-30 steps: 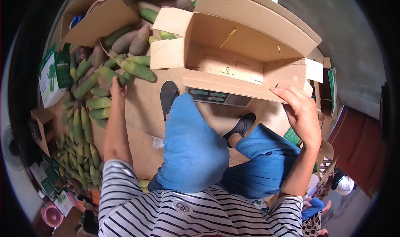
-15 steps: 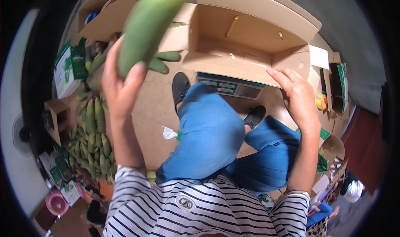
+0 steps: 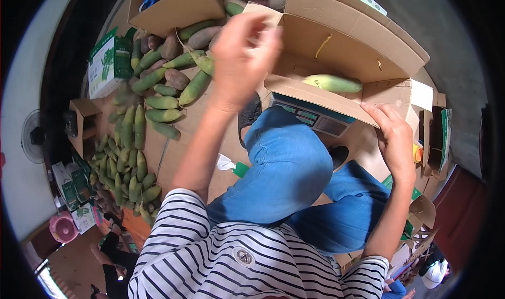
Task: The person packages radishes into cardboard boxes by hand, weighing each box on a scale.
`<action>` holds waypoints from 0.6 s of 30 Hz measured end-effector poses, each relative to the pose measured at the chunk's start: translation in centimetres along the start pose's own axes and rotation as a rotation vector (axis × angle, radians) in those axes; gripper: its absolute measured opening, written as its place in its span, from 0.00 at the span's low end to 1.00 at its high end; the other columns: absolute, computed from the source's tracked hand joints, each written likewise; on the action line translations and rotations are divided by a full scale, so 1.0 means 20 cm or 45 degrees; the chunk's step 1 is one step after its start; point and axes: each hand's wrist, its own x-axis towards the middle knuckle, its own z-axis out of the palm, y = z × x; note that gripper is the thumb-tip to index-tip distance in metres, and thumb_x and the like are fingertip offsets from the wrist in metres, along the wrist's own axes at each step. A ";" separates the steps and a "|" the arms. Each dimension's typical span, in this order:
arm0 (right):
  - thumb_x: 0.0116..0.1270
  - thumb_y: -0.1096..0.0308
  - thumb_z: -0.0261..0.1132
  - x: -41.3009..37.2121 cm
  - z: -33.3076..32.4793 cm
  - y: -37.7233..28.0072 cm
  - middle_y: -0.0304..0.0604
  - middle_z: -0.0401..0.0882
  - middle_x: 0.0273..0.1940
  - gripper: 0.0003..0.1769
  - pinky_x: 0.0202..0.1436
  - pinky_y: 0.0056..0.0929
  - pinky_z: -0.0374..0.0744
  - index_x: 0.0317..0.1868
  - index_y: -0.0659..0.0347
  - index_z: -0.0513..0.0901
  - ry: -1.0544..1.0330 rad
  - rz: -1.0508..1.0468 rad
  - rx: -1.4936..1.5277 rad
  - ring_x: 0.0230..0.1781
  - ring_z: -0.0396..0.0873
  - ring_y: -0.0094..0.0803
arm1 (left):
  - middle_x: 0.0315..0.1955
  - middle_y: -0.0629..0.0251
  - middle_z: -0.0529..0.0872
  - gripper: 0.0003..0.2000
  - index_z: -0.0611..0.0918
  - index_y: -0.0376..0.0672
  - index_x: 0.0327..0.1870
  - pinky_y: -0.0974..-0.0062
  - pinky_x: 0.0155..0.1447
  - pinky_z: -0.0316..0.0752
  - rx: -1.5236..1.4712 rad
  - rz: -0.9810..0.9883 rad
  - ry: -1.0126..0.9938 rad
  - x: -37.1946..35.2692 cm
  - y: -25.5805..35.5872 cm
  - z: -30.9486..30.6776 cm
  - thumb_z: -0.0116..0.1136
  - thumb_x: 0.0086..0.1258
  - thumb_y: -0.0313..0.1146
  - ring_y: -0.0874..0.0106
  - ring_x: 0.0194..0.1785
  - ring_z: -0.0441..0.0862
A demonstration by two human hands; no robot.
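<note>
A long green radish (image 3: pixel 336 83) lies inside the open cardboard box (image 3: pixel 326 102), which rests on a scale (image 3: pixel 329 124). My left hand (image 3: pixel 244 57) is raised at the box's left end, blurred, with its fingers bent and apart and nothing seen between them. At the near right edge of the box, my right hand (image 3: pixel 392 136) grips the cardboard rim, fingers over the edge. Several more green radishes (image 3: pixel 163 102) lie on the floor to the left of my left hand.
A pile of radishes (image 3: pixel 126 178) covers the left floor. Another cardboard box (image 3: pixel 179 9) stands at the upper left, a green and white carton (image 3: pixel 108 65) below it. A fan (image 3: pixel 36 136) and a pink item (image 3: pixel 64 227) are far left. Part of another person (image 3: pixel 113 262) shows at lower left.
The green radish has gone from my left hand into the box. My left hand has moved right, toward the box. My right hand still holds the rim. The view has shifted left.
</note>
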 end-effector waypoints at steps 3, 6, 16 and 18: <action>0.49 0.86 0.58 0.01 0.01 0.01 0.44 0.81 0.43 0.31 0.46 0.38 0.79 0.55 0.52 0.83 0.029 0.008 -0.064 0.43 0.80 0.44 | 0.36 0.59 0.84 0.09 0.81 0.37 0.45 0.72 0.42 0.79 0.265 -0.290 -0.079 -0.17 -0.59 -0.17 0.61 0.66 0.28 0.67 0.37 0.84; 0.48 0.86 0.58 0.01 0.01 0.01 0.45 0.81 0.43 0.31 0.47 0.39 0.78 0.54 0.53 0.83 -0.020 0.038 -0.062 0.43 0.79 0.44 | 0.56 0.51 0.79 0.14 0.78 0.37 0.51 0.64 0.49 0.80 0.950 -0.235 -0.497 -0.40 -1.07 -0.29 0.56 0.64 0.26 0.56 0.42 0.84; 0.42 0.89 0.59 0.06 -0.01 0.00 0.47 0.81 0.45 0.36 0.49 0.39 0.77 0.55 0.55 0.82 -0.071 0.084 0.008 0.45 0.80 0.46 | 0.73 0.53 0.62 0.22 0.70 0.43 0.65 0.56 0.51 0.80 1.527 -0.390 -1.112 -0.34 -1.82 -0.54 0.48 0.68 0.25 0.52 0.51 0.83; 0.42 0.89 0.59 0.06 -0.01 0.01 0.46 0.81 0.45 0.35 0.49 0.40 0.77 0.55 0.55 0.82 -0.071 0.085 0.003 0.45 0.80 0.46 | 0.70 0.50 0.65 0.18 0.73 0.41 0.60 0.55 0.51 0.80 1.572 -0.624 -1.138 -0.34 -1.82 -0.55 0.49 0.69 0.27 0.49 0.51 0.83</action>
